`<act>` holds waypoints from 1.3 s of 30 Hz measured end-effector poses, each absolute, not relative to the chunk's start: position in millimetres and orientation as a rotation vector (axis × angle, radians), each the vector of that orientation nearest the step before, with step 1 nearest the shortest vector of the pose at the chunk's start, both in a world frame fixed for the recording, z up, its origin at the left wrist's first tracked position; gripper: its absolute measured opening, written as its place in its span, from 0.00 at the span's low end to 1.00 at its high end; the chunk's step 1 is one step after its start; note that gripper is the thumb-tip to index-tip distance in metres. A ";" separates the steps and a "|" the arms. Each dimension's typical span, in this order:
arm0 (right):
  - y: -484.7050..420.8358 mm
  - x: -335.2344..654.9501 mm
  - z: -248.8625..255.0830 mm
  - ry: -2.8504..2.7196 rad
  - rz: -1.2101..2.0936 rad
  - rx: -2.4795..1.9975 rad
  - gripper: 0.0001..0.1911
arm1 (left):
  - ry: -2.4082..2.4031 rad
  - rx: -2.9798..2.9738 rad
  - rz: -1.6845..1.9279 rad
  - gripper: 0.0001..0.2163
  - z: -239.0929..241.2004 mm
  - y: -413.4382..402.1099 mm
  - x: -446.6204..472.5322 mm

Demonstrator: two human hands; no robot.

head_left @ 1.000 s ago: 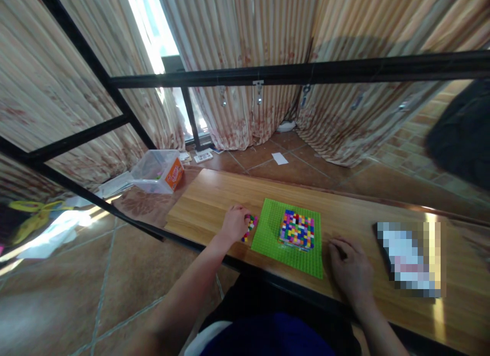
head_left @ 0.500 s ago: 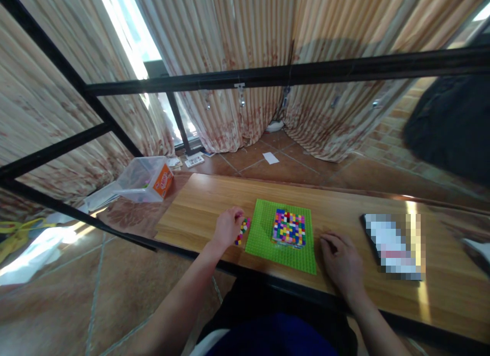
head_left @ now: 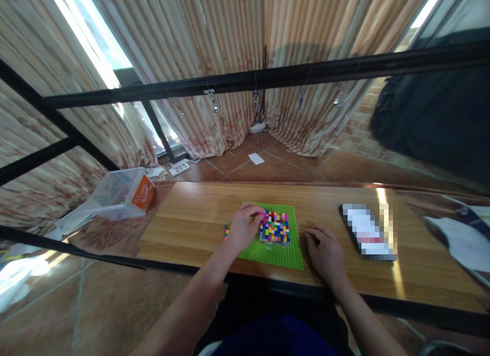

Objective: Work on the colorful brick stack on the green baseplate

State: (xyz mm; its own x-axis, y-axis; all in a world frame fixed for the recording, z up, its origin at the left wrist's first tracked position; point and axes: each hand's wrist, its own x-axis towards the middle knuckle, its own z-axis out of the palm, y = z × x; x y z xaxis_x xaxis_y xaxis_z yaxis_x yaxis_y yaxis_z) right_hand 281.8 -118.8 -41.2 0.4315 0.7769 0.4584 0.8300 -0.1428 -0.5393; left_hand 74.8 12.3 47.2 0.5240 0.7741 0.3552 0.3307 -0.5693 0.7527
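1. Fingers (head_left: 255,211) of the left hand (head_left: 243,226) curl together at the left edge of the multicoloured brick block (head_left: 274,227); whether they pinch a brick cannot be told.
2. Right hand (head_left: 325,254) rests palm down on the table (head_left: 191,218), fingers loosely bent and holding nothing, just right of the green baseplate (head_left: 283,254).
3. That block sits on the baseplate, at the table's middle.
4. A few loose bricks (head_left: 225,232) lie left of the baseplate.
5. Farther left, on the floor, stands a clear plastic box (head_left: 122,192).
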 end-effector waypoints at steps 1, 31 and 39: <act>-118.7 281.6 -41.2 -1.355 -0.094 -1.924 0.13 | 0.897 2.131 0.934 0.07 44.4 13.1 77.4; -118.7 280.2 -37.7 -1.334 -0.062 -1.910 0.12 | 1.086 1.853 1.003 0.14 17.4 18.7 86.5; -118.1 279.9 -37.0 -1.326 -0.064 -1.922 0.12 | 0.997 1.731 0.890 0.11 11.4 25.6 106.9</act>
State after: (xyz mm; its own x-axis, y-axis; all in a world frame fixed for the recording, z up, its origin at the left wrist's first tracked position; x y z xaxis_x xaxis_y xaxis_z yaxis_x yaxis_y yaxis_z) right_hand 279.9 -118.1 -37.0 0.4531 0.7710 0.4475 0.8103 -0.1469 -0.5673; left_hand 106.9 25.6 11.4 0.4110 0.9015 0.1359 0.2369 -0.2496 0.9389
